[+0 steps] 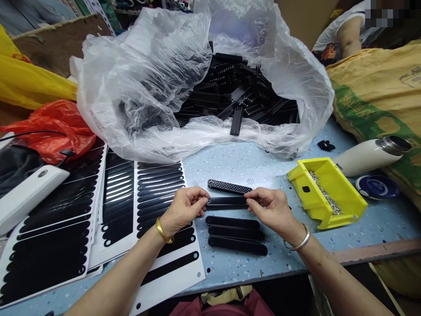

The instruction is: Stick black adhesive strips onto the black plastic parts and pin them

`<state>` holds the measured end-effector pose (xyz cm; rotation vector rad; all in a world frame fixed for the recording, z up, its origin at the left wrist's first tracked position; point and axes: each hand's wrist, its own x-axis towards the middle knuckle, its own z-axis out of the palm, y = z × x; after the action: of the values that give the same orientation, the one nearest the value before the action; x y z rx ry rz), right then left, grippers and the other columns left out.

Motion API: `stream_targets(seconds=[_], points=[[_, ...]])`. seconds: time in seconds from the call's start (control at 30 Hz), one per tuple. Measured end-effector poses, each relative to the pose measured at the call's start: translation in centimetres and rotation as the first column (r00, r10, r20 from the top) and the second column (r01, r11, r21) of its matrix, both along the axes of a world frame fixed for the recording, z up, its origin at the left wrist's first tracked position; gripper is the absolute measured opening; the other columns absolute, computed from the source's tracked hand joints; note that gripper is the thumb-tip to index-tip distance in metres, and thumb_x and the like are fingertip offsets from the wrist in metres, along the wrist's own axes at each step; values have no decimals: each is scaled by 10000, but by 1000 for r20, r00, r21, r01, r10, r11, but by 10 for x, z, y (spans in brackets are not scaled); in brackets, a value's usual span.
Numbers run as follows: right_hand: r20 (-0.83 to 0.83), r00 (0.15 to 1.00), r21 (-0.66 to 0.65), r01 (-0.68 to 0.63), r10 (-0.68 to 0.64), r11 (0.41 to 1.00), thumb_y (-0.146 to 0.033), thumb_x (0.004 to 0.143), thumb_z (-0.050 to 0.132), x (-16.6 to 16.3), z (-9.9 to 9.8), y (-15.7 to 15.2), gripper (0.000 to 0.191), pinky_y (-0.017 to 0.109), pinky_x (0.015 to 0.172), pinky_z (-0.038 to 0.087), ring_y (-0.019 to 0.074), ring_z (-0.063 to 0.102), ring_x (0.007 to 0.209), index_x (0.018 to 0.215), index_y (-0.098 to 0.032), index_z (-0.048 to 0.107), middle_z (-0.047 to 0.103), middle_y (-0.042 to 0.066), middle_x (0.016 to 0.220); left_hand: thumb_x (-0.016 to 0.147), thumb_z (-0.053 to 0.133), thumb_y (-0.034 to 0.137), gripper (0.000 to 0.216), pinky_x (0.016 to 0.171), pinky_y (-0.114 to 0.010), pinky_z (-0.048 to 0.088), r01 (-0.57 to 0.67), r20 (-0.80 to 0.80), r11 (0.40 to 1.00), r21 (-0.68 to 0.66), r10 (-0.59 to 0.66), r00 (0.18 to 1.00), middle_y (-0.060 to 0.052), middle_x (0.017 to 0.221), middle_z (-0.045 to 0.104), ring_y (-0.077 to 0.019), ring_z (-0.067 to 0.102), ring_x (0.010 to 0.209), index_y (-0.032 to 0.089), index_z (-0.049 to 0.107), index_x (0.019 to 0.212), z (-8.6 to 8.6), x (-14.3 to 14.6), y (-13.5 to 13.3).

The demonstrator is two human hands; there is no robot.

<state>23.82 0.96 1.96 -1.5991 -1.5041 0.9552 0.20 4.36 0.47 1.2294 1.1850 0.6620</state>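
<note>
My left hand (184, 205) and my right hand (270, 207) each pinch one end of a long black plastic strip (227, 202), held level just above the table. Behind it lies a black strip with a grid pattern (229, 187). Three finished black strips (237, 233) lie side by side in front of my hands. White sheets of black stickers (154, 184) lie under my left wrist. A gold bangle is on my left wrist, a silver one on my right.
A big clear plastic bag (141, 83) of black parts (243, 94) fills the back. A yellow tray (342, 197) with small metal pieces stands right, beside a white bottle (368, 156) and its lid (377, 186). Another person (348, 30) sits at far right. An orange bag (55, 127) lies left.
</note>
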Motion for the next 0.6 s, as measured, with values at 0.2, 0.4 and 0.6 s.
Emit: stream_targets(seconds=[0.2,0.4,0.6], points=[[276,961,136,-64,24,989,-204,710,656,-3,2,3,47,251,489,452,134,578,488,714,-201,703,673,9,584,718,667,271,180,441,-181,481,7,-2,1000,22,-7,1000,-2,547,615,-98,592,458,111,655,799,0,0,1],[434,897,139,-160,85,977,-139,725,628,-5,0,4,68,249,523,434,138,577,537,727,-184,678,655,15,618,709,667,264,168,441,-184,488,7,-1,999,37,-7,1000,-6,552,621,-98,593,455,116,655,787,-2,-1,1],[493,861,110,-207,127,972,-108,724,618,-6,7,5,84,246,531,415,138,564,549,731,-181,659,633,12,614,710,659,256,173,449,-185,496,19,-14,999,40,-18,1000,-10,561,627,-102,602,463,108,655,798,0,-1,2]])
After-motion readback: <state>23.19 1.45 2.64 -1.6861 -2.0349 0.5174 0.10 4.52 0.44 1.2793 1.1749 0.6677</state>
